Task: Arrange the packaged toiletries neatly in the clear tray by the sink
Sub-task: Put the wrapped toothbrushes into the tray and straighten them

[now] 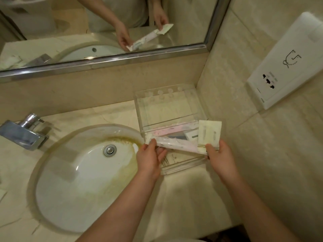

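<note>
A clear plastic tray (164, 103) stands on the counter in the corner to the right of the sink. A long white-and-pink packet (176, 143) lies across the tray's front part, held at both ends. My left hand (150, 158) pinches its left end. My right hand (221, 158) grips its right end together with a cream flat packet (209, 132) that stands upright against the tray's right side. Inside the tray lie another pink packet (167, 131), a small white packet (191, 135) and a printed flat sachet (172, 158), partly hidden by my hands.
The white sink basin (73, 186) with a metal drain (110, 150) fills the left. A chrome tap (24, 131) stands at the far left. A mirror (104, 28) runs along the back wall. A white wall socket panel (286, 63) sits on the right wall.
</note>
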### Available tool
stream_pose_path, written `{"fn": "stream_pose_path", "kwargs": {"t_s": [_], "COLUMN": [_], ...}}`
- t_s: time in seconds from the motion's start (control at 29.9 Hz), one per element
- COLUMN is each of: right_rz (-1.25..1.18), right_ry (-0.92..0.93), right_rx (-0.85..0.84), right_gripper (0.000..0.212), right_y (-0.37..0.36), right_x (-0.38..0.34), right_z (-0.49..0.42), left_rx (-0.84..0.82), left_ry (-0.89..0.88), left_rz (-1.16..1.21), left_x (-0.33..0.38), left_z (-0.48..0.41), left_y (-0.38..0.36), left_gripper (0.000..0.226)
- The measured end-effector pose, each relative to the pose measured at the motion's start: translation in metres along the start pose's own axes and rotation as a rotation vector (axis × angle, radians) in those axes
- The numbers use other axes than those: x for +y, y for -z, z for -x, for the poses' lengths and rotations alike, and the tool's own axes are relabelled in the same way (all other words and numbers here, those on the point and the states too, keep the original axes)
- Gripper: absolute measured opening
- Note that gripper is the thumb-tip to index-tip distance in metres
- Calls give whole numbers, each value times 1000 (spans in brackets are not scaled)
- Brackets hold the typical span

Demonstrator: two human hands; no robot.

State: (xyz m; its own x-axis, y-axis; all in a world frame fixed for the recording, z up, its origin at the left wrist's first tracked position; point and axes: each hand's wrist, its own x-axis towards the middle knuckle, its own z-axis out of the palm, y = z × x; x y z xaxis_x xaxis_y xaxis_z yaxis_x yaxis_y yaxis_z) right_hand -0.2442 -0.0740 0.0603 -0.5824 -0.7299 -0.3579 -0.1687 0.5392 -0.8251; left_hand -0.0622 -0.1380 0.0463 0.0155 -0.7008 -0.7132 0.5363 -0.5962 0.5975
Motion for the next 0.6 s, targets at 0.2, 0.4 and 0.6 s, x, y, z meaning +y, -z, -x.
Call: {"fn": "stream_pose_path", "kwargs": {"t_s": [0.2, 0.4, 0.6], "right_rz": [161, 234, 236], "right_ry": [84, 92, 91], "right_rx": [-47, -2, 38], "right_gripper": [30, 29, 29], "right_y": [-4, -18, -29], "right_x": [-10, -12, -14], "right_z": [-41, -61, -73], "left_rx": [87, 212, 322], "left_ry": [-61, -401, -561], "left_rz": [-423, -1008, -1154], "left_x": [26, 28, 21], "left_z": [-22, -36, -37], "left_y": [14, 14, 11], "left_gripper": [13, 13, 15]}}
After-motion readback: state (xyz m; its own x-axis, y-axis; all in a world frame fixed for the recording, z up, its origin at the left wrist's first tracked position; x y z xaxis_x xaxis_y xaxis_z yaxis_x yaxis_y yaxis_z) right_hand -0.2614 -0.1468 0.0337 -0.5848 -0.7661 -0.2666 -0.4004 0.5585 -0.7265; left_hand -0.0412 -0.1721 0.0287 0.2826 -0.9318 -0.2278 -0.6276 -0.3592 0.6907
